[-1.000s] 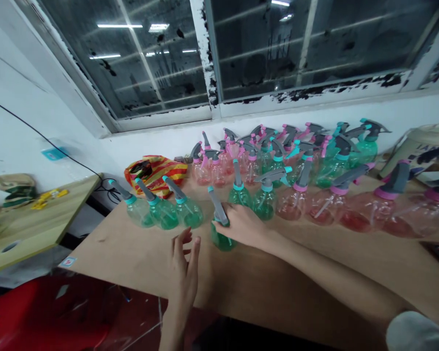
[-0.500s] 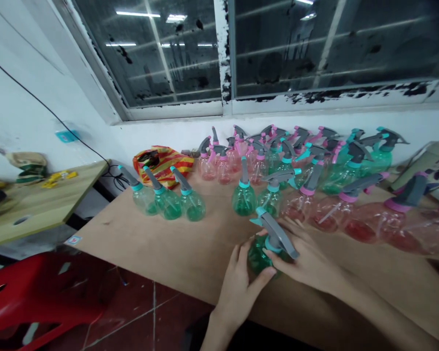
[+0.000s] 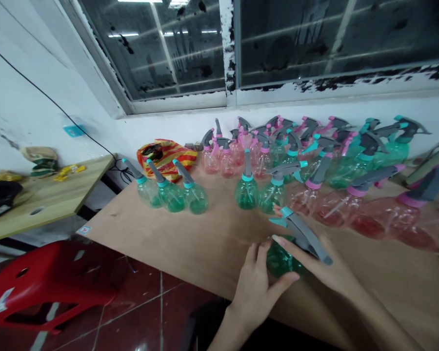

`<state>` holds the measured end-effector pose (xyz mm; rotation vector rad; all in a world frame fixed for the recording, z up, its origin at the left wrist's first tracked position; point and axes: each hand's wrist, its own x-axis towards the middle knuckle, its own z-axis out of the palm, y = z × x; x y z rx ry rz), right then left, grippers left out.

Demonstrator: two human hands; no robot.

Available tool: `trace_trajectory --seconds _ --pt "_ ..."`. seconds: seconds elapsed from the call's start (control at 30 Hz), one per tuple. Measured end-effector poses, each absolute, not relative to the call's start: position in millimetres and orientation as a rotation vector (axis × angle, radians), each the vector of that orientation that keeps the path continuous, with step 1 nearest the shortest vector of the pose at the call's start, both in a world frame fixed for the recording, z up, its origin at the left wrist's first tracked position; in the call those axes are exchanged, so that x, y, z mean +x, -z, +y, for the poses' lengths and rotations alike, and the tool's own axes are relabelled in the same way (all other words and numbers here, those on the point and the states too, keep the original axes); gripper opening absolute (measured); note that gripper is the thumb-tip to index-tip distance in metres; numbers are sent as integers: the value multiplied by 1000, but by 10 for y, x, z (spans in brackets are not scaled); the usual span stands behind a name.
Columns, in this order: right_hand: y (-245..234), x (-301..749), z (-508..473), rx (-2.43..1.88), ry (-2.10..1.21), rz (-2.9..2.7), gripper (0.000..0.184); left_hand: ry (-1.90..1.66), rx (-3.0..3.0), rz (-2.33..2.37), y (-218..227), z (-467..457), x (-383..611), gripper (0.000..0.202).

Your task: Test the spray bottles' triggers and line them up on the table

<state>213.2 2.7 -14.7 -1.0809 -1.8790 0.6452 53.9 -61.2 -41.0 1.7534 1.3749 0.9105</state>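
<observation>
Left hand (image 3: 258, 278) and right hand (image 3: 324, 258) share one green spray bottle (image 3: 279, 258) between them.
The half-curled left cups the body; the right wraps close around it beneath the grey trigger head (image 3: 307, 236), its thumb across the front. Whether the base touches the surface (image 3: 205, 243), I cannot tell. A loose left grip could let the smooth body slip; a forward swing could topple the pink bottles (image 3: 331, 213) just beyond the right hand.

Surface (image 3: 161, 234): three spray bottles (image 3: 172, 197) near left edge, bag (image 3: 185, 157) behind them; bottle cluster (image 3: 291, 157) along back edge; single bottle (image 3: 280, 261) toward front edge.
</observation>
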Motion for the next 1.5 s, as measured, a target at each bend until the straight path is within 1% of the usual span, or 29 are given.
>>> trace_trajectory --seconds 0.13,0.23,0.33,0.53,0.67,0.87,0.9,1.1,1.33,1.4,1.5 --pt "164 2178 13 -1049 -648 -1880 39 -879 1822 1302 424 -605 564 64" --pt "172 2223 -26 -1039 -682 -1842 40 -873 1848 1307 502 -577 521 52" --pt "175 2250 -57 -1021 -692 -1797 42 -897 1889 1506 659 -503 441 43" --pt "139 2236 -79 -1046 -760 -1720 42 -866 2268 1729 1018 -352 369 49" --pt "97 2224 -60 -1006 -717 -1755 32 -815 2459 1753 1125 -327 389 52" --pt "38 2197 -49 -962 -663 -1742 6 -784 2492 1754 1113 -326 388 54" --pt "32 2194 -50 -964 -653 -1741 4 -783 2489 1748 1105 -326 385 54" --pt "49 2213 -54 -935 -648 -1765 6 -762 2509 1746 1083 -318 384 51" --pt "149 2235 -74 -998 -809 -1739 32 -746 2520 1736 1080 -315 395 50" --pt "170 2234 -83 -996 -832 -1718 36 -756 2501 1739 1083 -315 395 48" --pt "185 2231 -87 -988 -846 -1685 38 -765 2479 1745 1088 -316 395 49"
